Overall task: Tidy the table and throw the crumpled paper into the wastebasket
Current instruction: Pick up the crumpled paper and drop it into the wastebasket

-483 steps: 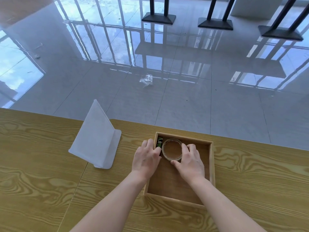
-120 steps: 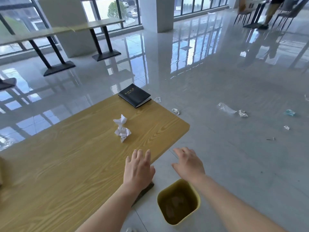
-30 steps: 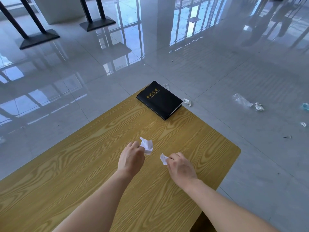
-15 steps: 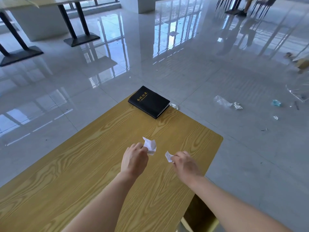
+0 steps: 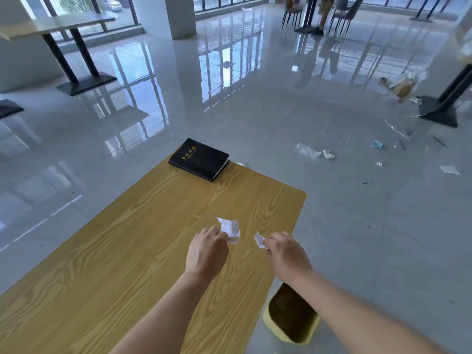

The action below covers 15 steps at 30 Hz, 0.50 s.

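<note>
My left hand (image 5: 206, 251) pinches a crumpled white paper (image 5: 229, 229) just above the wooden table (image 5: 122, 256). My right hand (image 5: 287, 254) grips a smaller crumpled white paper (image 5: 259, 240), most of it hidden in the fingers. Both hands hover near the table's right end. A yellow wastebasket (image 5: 292, 325) stands on the floor beside the table's right edge, below my right forearm; its inside looks dark.
A black notebook with gold lettering (image 5: 199, 159) lies at the table's far corner. Scraps of plastic and paper (image 5: 313, 152) litter the grey floor to the right. Other tables (image 5: 74, 47) and chairs (image 5: 293, 14) stand farther off.
The view has tilted up and pulled back, bringing the wastebasket into sight at the lower right. Both hands still hold their papers and have drawn slightly nearer the table's right edge.
</note>
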Available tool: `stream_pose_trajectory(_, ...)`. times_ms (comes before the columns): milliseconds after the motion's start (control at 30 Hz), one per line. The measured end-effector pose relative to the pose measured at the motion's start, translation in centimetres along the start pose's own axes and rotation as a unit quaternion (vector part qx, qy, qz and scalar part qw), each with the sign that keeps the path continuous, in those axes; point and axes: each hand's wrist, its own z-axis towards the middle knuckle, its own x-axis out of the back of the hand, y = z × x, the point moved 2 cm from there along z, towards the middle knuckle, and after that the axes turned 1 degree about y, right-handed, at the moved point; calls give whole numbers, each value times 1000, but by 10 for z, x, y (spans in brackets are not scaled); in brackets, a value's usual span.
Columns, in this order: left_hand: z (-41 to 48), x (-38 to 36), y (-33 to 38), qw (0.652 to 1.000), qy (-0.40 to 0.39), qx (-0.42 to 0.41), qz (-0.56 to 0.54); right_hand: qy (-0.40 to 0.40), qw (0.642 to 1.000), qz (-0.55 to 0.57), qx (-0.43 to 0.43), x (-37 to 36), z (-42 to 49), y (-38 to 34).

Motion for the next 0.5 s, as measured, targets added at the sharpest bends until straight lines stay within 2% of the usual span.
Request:
stream_pose_trajectory(233, -1, -6, 42, 1000, 4, -22, -14, 30, 999, 16, -22, 18, -17, 34)
stream_pose_trajectory(500, -3, -37, 126, 998, 10, -42, -44, 57, 997, 37, -29, 26, -44, 111)
